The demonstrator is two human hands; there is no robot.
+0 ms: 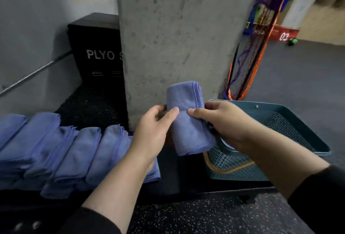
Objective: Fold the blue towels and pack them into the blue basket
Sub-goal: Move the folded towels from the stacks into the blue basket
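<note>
A row of folded blue towels point(61, 151) lies at your left on the black bench point(179, 176). Your left hand point(153, 127) and right hand point(222, 121) together grip a rolled blue towel point(188, 118), held up beside the blue basket point(291, 121) at right.

Black sleeves point(317, 202), bare forearms point(119, 183).
</note>
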